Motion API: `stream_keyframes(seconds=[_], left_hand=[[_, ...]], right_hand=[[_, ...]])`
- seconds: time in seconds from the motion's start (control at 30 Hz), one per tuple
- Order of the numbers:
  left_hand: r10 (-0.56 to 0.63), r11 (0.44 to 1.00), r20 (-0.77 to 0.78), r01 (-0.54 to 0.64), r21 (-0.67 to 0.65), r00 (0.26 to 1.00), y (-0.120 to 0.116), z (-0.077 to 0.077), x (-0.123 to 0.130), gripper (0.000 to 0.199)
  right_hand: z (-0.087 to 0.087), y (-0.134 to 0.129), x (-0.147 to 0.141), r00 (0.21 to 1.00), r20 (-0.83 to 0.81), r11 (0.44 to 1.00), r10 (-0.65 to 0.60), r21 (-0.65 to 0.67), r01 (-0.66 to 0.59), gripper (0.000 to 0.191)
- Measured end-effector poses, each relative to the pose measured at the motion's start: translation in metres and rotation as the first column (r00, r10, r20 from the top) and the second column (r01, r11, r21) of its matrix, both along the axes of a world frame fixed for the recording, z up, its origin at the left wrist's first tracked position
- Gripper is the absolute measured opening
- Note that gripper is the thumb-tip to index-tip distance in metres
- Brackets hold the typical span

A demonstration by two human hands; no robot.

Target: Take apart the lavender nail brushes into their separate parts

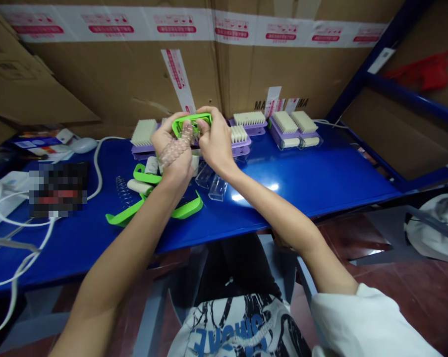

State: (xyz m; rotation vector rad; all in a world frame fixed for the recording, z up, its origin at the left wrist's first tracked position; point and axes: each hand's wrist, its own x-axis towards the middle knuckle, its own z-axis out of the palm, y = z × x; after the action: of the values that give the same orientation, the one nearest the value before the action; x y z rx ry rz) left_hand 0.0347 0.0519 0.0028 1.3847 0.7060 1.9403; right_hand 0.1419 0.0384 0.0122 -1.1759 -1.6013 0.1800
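Both hands are raised over the blue table, holding one bright green plastic part between them. My left hand grips its left side, with a clear beaded strand lying over the thumb and the back of the hand. My right hand has its fingers closed on the right side of the same part, thumb pressed inside. Beneath the hands lie more green parts, white rollers and clear plastic pieces. Whatever sits inside the green part is mostly hidden by the thumbs.
Several purple brushes with cream bristles line the back of the blue table, against a cardboard wall. White cables, a white mouse and a dark pixelated item lie left. A blue frame stands right.
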Motion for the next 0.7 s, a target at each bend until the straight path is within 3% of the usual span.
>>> stream_keyframes(seconds=[0.17, 0.3, 0.4, 0.47, 0.53, 0.7], left_hand=[[0.014, 1.000, 0.073, -0.013, -0.020, 0.997, 0.003, -0.004, 0.006, 0.061], [0.034, 0.996, 0.061, -0.029, -0.087, 0.998, -0.005, 0.000, 0.010, 0.037], [0.050, 0.994, 0.081, -0.041, -0.103, 0.995, -0.019, 0.011, 0.011, 0.021], [-0.034, 0.998, 0.095, 0.040, -0.055, 0.995, -0.025, 0.018, 0.012, 0.018], [-0.136, 0.989, 0.068, 0.139, -0.048, 0.988, -0.026, 0.022, 0.012, 0.022], [-0.154, 0.982, -0.006, 0.153, -0.109, 0.988, -0.024, 0.019, 0.003, 0.017]], right_hand=[[0.004, -0.002, -0.006, 0.999, -0.043, 0.998, -0.012, -0.058, 0.009, 0.024], [0.011, -0.005, -0.002, 0.992, -0.125, 0.994, 0.020, -0.108, -0.033, 0.021], [0.020, -0.017, 0.008, 0.966, -0.233, 0.989, 0.111, -0.071, -0.130, 0.014], [0.025, -0.025, 0.017, 0.905, -0.315, 0.954, 0.286, 0.006, -0.300, 0.014], [0.026, -0.028, 0.026, 0.819, -0.400, 0.900, 0.411, 0.034, -0.435, 0.029], [0.021, -0.028, 0.034, 0.724, -0.524, 0.856, 0.449, 0.017, -0.517, 0.044]])
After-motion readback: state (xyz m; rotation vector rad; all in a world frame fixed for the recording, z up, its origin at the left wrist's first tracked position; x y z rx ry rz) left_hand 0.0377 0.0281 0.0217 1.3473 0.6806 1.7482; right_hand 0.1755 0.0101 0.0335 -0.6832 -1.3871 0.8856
